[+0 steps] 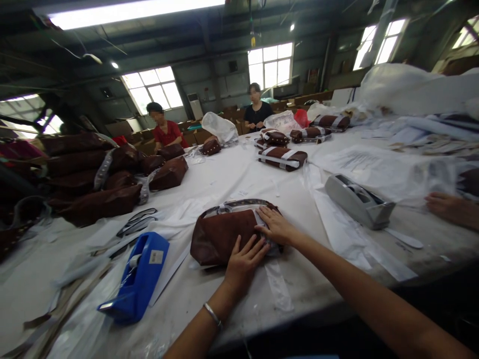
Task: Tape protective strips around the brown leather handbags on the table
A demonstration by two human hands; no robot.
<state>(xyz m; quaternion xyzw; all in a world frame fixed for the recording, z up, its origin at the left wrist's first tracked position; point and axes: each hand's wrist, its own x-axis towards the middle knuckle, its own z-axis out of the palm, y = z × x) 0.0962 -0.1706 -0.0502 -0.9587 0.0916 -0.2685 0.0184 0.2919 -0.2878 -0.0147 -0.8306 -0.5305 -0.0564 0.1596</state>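
Note:
A dark brown leather handbag [220,237] lies on the white-covered table in front of me, its studded strap [243,203] curving along the far edge. My left hand [245,259] rests on the near side of the bag with fingers spread. Across the bag's right end lies my right hand [275,225], fingers stretched out over a pale translucent wrap. From under that end a strip of clear plastic [278,286] trails toward the table's front edge. Both palms press on the bag without gripping it.
A blue tape dispenser [144,274] stands left of the bag, a grey tape dispenser [357,202] to the right. Brown bags [97,174] are piled at the left; wrapped bags [283,158] lie farther back. Another person's hand [449,207] is at the right edge. Two people [166,132] are across the table.

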